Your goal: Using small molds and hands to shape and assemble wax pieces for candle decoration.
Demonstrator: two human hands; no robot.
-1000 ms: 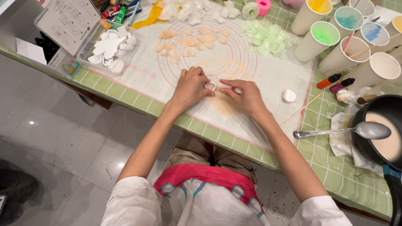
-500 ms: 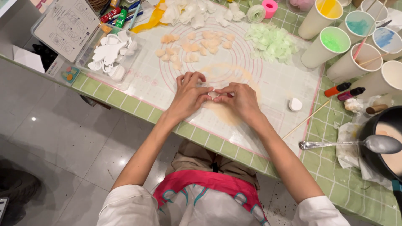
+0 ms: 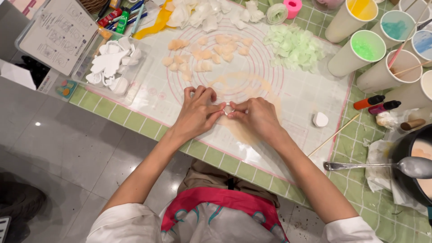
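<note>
My left hand (image 3: 198, 112) and my right hand (image 3: 255, 118) meet over a translucent mat (image 3: 297, 94) with pink concentric circles. Between the fingertips of both hands sits a small white piece of soft paste (image 3: 229, 109), pinched from both sides. Most of the piece is hidden by my fingers. Just beyond my hands lie several peach-coloured petals (image 3: 202, 54) on the mat. A smear of peach powder (image 3: 238, 130) marks the mat under my right hand.
Pale green petals (image 3: 294, 45), white petals (image 3: 202, 11), a white lump (image 3: 320, 119), and a clear box of white cutters (image 3: 112, 67) lie around. Cups of coloured powder (image 3: 362, 51) stand at the right. A spoon (image 3: 382, 165) rests on a dark pan (image 3: 416, 157). A wooden skewer (image 3: 335, 134) lies nearby.
My hands have drawn closer together and shifted slightly toward the mat's centre, both now pinching the white piece. The view has shifted a little.
</note>
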